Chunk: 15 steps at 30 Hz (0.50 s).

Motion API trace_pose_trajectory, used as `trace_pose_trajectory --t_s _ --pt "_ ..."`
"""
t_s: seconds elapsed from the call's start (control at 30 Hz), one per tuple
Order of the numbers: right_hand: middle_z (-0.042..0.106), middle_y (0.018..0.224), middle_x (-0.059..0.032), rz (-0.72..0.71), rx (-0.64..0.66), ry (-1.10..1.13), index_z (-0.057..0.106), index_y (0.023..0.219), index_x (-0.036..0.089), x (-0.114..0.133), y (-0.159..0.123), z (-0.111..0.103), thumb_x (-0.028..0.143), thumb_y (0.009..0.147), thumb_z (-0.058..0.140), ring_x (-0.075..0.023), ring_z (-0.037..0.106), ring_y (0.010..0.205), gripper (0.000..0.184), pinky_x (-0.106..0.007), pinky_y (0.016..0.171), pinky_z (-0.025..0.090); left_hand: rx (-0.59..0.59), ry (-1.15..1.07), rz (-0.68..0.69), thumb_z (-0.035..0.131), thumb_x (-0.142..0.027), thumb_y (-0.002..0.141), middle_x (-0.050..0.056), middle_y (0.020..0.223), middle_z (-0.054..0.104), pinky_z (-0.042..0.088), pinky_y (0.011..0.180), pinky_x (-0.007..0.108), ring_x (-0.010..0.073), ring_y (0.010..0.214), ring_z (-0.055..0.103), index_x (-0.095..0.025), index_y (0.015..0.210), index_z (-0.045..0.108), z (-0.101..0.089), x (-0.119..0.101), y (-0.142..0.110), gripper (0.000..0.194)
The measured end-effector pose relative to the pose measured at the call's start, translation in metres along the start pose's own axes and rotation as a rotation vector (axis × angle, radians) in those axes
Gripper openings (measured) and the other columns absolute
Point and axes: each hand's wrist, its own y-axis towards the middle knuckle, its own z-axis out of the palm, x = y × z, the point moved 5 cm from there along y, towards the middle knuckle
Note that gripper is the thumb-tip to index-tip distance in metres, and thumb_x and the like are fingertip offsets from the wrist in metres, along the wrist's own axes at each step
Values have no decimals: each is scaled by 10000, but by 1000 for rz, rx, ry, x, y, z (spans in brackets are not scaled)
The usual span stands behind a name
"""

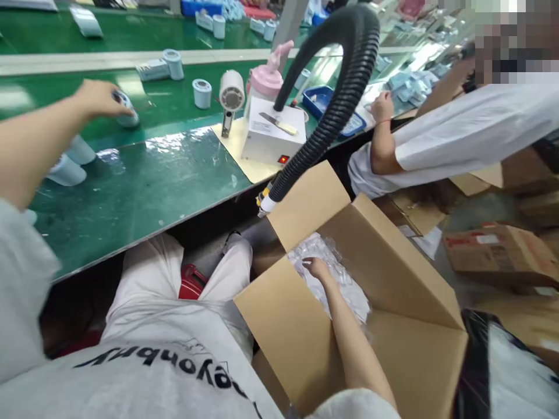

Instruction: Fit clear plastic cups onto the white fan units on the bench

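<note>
My left hand (101,99) reaches over the green workbench, its fingers closed on a light blue cylindrical part (127,112) with a dark end. Part of its far side is covered by the fingers. Beneath my left forearm lie more light blue cylindrical pieces (65,170). My right hand (317,269) is inside an open cardboard box (406,256), just over a heap of clear plastic pieces (349,285). Its fingers are stretched out and apart, and nothing shows between them.
A white control box (273,134) with a knife (279,123) on top carries a black corrugated hose (345,87) arching toward the carton. Beside it stand a handheld blower (231,93) and a pink-lidded bottle (265,78). A co-worker (458,128) sits at right near more cartons (502,253).
</note>
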Motion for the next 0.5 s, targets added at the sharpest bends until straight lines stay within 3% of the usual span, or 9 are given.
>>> trace_pose_trajectory --t_s 0.07,0.17,0.23,0.3,0.4,0.5 --pt "696 1198 -79 -51 -4 -65 669 1190 163 9 11 5 352 998 661 -211 695 1028 269 -418 893 606 31 16 3 540 -832 853 255 1470 558 382 1120 392 309 1308 505 125 1402 453 8 4 -1 1106" --pt "730 1037 -58 -163 -25 -154 690 1080 152 23 24 6 243 958 684 -205 719 946 152 -416 881 604 29 41 19 606 -745 881 196 1447 589 395 1058 311 217 1214 513 30 1469 440 10 21 -12 987" --pt "728 869 -92 -253 -58 -202 700 887 178 30 30 5 55 802 663 -290 755 927 154 -449 882 603 6 57 7 620 -671 918 141 1397 624 388 1035 279 214 1219 522 -43 1403 563 4 42 -23 795" --pt "725 831 -121 -353 -94 -223 651 722 228 35 35 4 20 629 627 -373 765 961 229 -491 910 601 -8 72 20 653 -561 921 125 1296 669 409 991 276 238 1199 569 -79 1286 671 -5 64 -41 606" --pt "730 868 -162 -497 -137 -200 579 600 296 36 35 7 139 504 606 -454 750 997 186 -563 942 595 46 116 186 670 -479 866 133 1199 692 441 943 289 265 1138 627 -91 1199 718 -12 84 -82 514" --pt "706 821 -190 -589 -173 -152 539 507 363 30 33 12 278 459 599 -502 735 963 114 -597 883 594 116 218 289 683 -568 815 162 1216 674 455 937 313 295 1131 629 -93 1178 719 -6 92 -128 599"
